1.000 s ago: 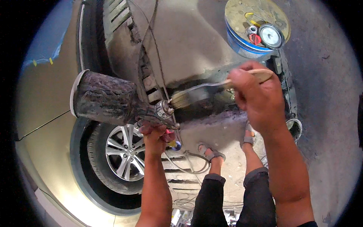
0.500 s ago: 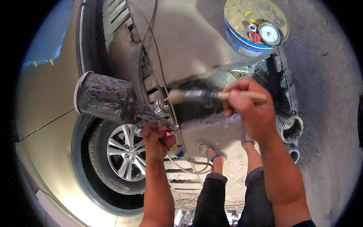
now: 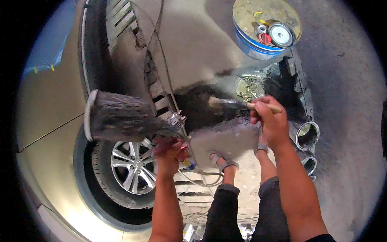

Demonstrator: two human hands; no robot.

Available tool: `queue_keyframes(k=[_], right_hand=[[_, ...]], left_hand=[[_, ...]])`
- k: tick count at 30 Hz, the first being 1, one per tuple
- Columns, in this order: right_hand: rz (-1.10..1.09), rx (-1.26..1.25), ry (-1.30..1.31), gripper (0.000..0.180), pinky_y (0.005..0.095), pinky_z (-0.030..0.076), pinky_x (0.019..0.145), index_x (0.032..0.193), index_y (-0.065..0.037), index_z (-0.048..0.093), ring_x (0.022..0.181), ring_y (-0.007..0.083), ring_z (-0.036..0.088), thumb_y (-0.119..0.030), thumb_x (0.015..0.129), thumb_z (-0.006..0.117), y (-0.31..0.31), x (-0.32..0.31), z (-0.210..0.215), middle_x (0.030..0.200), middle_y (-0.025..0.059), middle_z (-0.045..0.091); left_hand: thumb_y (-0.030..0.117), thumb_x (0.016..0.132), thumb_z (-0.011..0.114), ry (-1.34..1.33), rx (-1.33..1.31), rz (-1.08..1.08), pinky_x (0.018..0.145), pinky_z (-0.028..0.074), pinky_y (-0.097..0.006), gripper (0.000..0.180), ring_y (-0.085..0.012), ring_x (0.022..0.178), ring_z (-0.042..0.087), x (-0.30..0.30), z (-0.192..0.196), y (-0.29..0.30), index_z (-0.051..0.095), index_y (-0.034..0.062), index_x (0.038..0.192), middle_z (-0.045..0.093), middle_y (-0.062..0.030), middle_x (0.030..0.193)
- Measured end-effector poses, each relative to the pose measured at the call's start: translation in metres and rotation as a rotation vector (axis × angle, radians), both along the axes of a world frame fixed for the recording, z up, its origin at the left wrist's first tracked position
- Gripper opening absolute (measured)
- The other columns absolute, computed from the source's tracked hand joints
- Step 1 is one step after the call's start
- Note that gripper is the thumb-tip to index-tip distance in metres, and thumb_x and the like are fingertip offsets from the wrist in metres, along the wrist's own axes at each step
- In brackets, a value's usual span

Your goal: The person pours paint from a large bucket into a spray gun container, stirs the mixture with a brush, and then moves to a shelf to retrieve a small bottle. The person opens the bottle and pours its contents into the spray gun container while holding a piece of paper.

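Observation:
My left hand [image 3: 167,151] is closed round the handle of a spray gun [image 3: 176,120], which carries a large, paint-stained cup [image 3: 119,115] tipped on its side toward the car. Between the fingers of my right hand [image 3: 270,119] is the wooden handle of a paintbrush [image 3: 231,103]. Its pale bristles point left at the gun's metal nozzle, with a gap between them. The gun's trigger is mostly hidden behind my fingers.
To the left stands a gold car [image 3: 44,117] with a silver-spoked wheel [image 3: 137,165]. A blue bucket [image 3: 250,46] bears a round tin lid [image 3: 281,35]. Open tins [image 3: 307,136] stand at right. A hose [image 3: 166,68] crosses the floor grating.
The paintbrush has moved right, away from the spray gun's nozzle. The gun has shifted slightly right and down, its cup tilting. Both hands keep their hold.

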State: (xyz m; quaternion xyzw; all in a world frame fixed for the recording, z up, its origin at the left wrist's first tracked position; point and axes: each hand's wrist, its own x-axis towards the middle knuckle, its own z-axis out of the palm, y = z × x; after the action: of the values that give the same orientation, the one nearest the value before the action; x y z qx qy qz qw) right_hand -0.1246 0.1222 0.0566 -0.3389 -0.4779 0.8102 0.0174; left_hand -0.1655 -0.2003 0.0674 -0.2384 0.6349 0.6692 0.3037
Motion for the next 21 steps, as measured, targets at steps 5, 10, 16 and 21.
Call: queue_keyframes(k=[5, 10, 16, 21], right_hand=[[-0.129, -0.100, -0.298, 0.017, 0.0227, 0.042, 0.049, 0.087, -0.004, 0.059, 0.055, 0.0081, 0.051, -0.021, 0.086, 0.060, 0.001, 0.075, -0.040, 0.070, 0.0026, 0.057], [-0.200, -0.180, -0.459, 0.015, 0.0210, 0.040, 0.046, 0.082, -0.004, 0.056, 0.052, 0.0083, 0.050, -0.018, 0.086, 0.060, -0.014, 0.120, -0.055, 0.065, 0.0023, 0.054], [-0.169, -0.128, -0.452, 0.016, 0.0243, 0.043, 0.048, 0.089, -0.003, 0.057, 0.053, 0.0108, 0.052, -0.018, 0.087, 0.056, -0.009, 0.145, -0.084, 0.070, 0.0055, 0.057], [-0.162, -0.091, -0.466, 0.016, 0.0238, 0.042, 0.048, 0.089, -0.002, 0.057, 0.052, 0.0104, 0.051, -0.018, 0.087, 0.056, -0.003, 0.146, -0.087, 0.069, 0.0053, 0.057]], left_hand=[[0.017, 0.089, 0.058, 0.058, -0.220, -0.140, 0.055, 0.036, -0.023, 0.026, -0.0071, 0.064, 0.047, 0.040, -0.035, 0.025, 0.052, 0.0087, 0.113, 0.057, -0.0009, 0.081], [0.025, 0.088, 0.062, -0.066, -0.322, -0.189, 0.057, 0.040, -0.027, 0.034, -0.0106, 0.069, 0.050, 0.083, -0.126, 0.002, 0.054, 0.0104, 0.118, 0.057, -0.0001, 0.083], [0.018, 0.086, 0.062, -0.169, -0.449, -0.162, 0.057, 0.045, -0.028, 0.024, -0.0120, 0.068, 0.052, 0.110, -0.172, 0.010, 0.048, 0.0073, 0.102, 0.052, -0.0034, 0.085], [0.011, 0.086, 0.057, -0.148, -0.486, -0.193, 0.058, 0.047, -0.029, 0.025, -0.0132, 0.068, 0.051, 0.119, -0.178, 0.007, 0.045, 0.0058, 0.107, 0.052, -0.0047, 0.085]])
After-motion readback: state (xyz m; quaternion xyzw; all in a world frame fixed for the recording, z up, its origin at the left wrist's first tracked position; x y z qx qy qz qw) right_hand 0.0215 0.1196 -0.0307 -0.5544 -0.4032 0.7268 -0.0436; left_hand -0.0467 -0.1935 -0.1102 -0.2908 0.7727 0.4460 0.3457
